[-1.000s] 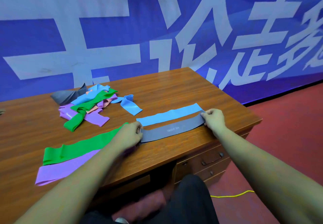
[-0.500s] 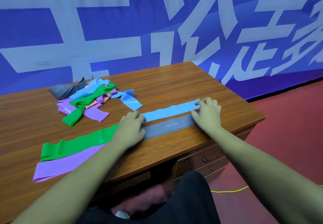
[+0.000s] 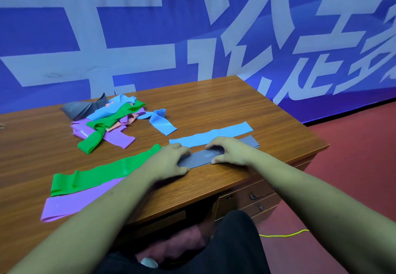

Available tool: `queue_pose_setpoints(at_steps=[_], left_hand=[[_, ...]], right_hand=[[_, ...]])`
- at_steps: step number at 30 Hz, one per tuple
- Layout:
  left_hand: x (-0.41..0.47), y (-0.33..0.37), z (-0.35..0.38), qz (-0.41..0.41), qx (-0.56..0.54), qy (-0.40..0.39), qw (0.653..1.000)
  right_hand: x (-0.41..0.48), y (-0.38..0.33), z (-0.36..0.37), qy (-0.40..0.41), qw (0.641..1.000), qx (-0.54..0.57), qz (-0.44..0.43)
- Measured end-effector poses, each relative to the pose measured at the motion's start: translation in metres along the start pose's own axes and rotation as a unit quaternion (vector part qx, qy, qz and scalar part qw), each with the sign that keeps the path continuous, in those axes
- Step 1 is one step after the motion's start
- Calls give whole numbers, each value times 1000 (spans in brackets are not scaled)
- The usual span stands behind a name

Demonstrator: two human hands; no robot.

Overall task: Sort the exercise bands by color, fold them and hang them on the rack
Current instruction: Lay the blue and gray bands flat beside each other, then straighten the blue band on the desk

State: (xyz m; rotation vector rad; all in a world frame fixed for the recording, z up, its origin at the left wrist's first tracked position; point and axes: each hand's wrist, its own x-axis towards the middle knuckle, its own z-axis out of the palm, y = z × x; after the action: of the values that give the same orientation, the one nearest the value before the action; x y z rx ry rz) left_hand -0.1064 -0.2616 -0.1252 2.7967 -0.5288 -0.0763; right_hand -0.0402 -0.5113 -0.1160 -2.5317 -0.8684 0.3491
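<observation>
A grey band lies flat near the desk's front edge, its right end showing past my right hand. My left hand rests palm down on its left end. My right hand presses on its middle with spread fingers. Just behind it lies a light blue band, laid out straight. To the left a green band and a purple band lie side by side. A mixed pile of bands sits further back on the left.
The wooden desk stands against a blue banner wall. Drawers are under its right front. Red floor with a yellow cord lies to the right. My dark-trousered knee is below the desk edge.
Both hands let go of the grey band's ends and went flat on it. My right hand slid left along the band toward my left hand.
</observation>
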Motion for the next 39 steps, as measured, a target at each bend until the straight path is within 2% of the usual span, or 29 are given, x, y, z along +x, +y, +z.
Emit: queue_pose_setpoints(at_steps=[6, 9, 14, 19, 24, 30, 35, 39], left_hand=[[-1, -3, 5, 22, 26, 4, 999], [-1, -9, -2, 22, -37, 41, 998], [10, -35, -34, -65, -73, 138, 986], [30, -75, -54, -181, -72, 155, 969], [58, -105, -59, -226, -93, 168, 955], [89, -138, -45, -244, -117, 139, 952], [95, -152, -38, -221, -111, 152, 957], [88, -145, -45, -180, -127, 200, 955]], right_hand=[[-4, 0, 6, 13, 1000, 10, -8], [2, -5, 1, 36, 999, 39, -6], [39, -29, -14, 124, 991, 45, 15], [92, -56, -7, 122, 986, 85, 80], [146, -70, 13, 122, 979, 83, 140], [186, -71, 34, 94, 977, 37, 186], [199, -64, 37, 78, 961, 102, 245], [195, -62, 37, 108, 953, 168, 227]])
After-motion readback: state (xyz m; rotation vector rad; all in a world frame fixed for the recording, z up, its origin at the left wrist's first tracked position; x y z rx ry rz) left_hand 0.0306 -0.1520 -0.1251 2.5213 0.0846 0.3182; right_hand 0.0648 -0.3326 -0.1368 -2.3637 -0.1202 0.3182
